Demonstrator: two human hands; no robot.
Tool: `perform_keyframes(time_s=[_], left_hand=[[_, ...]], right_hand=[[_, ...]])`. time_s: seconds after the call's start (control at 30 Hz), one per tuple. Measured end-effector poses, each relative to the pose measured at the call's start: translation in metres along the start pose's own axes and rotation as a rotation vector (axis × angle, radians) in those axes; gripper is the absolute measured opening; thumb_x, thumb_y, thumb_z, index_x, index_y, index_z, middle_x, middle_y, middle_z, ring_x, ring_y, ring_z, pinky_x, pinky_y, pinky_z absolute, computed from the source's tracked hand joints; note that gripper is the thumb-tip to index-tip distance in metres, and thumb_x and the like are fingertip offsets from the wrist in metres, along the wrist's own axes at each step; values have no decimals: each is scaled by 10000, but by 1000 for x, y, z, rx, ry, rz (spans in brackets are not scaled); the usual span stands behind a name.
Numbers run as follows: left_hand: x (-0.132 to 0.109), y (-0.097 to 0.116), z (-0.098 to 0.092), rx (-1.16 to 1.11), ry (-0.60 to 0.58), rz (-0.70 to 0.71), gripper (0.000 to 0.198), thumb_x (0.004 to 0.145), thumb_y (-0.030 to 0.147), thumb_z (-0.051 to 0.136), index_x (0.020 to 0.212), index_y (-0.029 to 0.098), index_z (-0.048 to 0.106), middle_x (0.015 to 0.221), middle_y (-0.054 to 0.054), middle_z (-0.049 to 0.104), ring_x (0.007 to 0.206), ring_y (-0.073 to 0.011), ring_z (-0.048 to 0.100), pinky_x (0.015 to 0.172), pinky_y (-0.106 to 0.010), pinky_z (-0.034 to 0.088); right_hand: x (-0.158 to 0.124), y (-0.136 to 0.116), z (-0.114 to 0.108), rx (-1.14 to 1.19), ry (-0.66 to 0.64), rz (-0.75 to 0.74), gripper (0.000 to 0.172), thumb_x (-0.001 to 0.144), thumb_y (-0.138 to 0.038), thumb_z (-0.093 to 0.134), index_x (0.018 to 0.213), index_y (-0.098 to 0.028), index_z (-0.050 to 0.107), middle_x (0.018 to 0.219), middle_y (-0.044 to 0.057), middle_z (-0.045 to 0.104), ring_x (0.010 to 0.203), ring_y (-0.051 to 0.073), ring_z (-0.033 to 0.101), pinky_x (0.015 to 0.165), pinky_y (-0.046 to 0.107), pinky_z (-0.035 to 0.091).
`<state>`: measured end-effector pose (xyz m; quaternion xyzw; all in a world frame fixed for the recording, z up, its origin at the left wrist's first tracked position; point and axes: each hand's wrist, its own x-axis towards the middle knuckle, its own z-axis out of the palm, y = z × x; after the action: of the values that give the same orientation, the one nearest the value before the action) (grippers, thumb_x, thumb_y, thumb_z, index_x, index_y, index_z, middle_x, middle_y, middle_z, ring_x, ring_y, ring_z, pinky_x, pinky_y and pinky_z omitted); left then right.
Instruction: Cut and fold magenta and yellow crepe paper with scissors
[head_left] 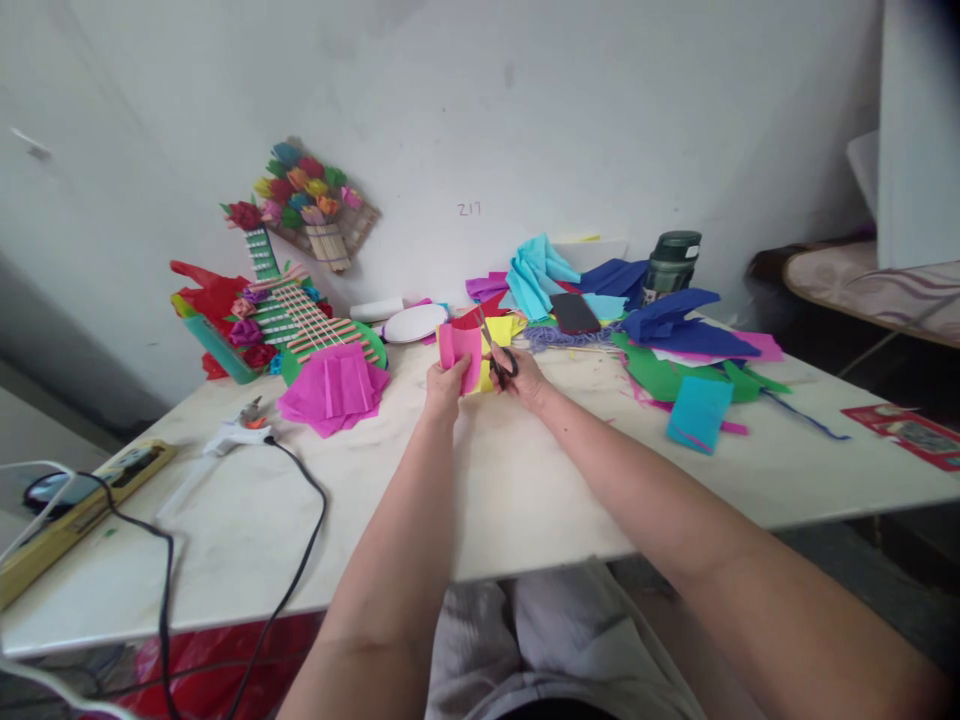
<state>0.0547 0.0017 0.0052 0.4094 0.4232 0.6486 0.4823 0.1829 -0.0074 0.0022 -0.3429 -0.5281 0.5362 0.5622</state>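
Over the middle of the table, my left hand (447, 388) pinches a piece of pink paper (463, 350), thumb on top. Yellow paper (486, 378) shows along its edges, behind or under the pink. My right hand (525, 378) is closed around the black handles of a pair of scissors (507, 362). The blades point up and away, beside the right edge of the pink paper; whether they touch it I cannot tell. A stack of magenta crepe paper (334, 388) lies to the left of my hands.
A hot glue gun (244, 425) with a black cord and a power strip (90, 510) lie on the left. A guitar-shaped craft (300, 320) leans near the wall. Behind my hands are a phone (575, 313), purple yarn (570, 338) and coloured paper; a dark bottle (671, 265) stands back right.
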Motion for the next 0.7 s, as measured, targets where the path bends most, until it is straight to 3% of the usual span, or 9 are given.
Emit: perform_keyframes(time_s=[0.23,0.5,0.6,0.7], left_hand=[[-2,3,-2,-15,27,-2,301,459,294,741,632,114,572,575,-28,580,557,-149,552,557,-262,417],[9,-5,-8,-49,-37,-3,353,465,318,756,707,104,612,635,-62,618,634,-189,595,623,-295,439],[11,-5,-10,-35,-39,0,373,463,347,761,709,108,614,655,-61,623,642,-179,593,630,-284,441],[11,-5,-10,-14,-25,6,380,459,371,765,690,113,608,656,-50,616,629,-160,579,619,-268,436]], right_hand=[[4,-2,-8,42,55,-21,452,675,-577,576,824,-151,556,499,-11,578,349,86,516,259,160,211],[5,-5,-20,42,6,-2,462,671,-587,570,814,-148,562,519,3,590,352,95,521,267,169,209],[6,-8,-23,-42,93,-8,462,678,-594,555,813,-152,568,531,1,583,361,86,511,283,172,231],[6,-16,-27,-367,266,31,436,706,-579,525,796,-159,600,594,21,605,446,101,552,381,192,365]])
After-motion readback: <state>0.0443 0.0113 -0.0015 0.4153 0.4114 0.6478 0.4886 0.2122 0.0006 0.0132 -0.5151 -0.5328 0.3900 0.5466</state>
